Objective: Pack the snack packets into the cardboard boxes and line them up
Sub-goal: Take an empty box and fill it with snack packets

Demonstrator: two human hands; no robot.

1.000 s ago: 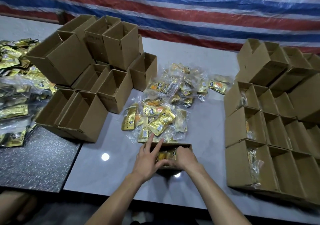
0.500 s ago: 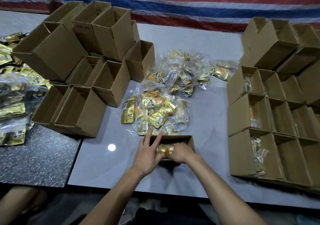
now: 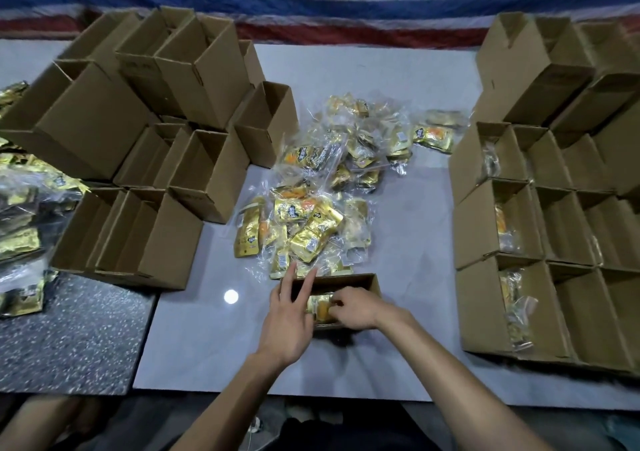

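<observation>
Our right hand point(image 3: 353, 308) pinches a gold foil snack packet point(image 3: 320, 306) inside the open brown cardboard box point(image 3: 367, 282); our left hand point(image 3: 287, 315), fingers straight, rests on its rim.

Small cardboard box point(image 3: 346, 282) near table point(image 3: 415, 79) edge; left hand point(image 3: 287, 319) flat against its rim; right hand point(image 3: 353, 308) gripped gold snack packet point(image 3: 320, 306) inside. Loose packets point(image 3: 311, 222) lay beyond.

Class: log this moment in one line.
left hand: touches box | right hand: holds packets inside box | loose pile: behind box
</observation>
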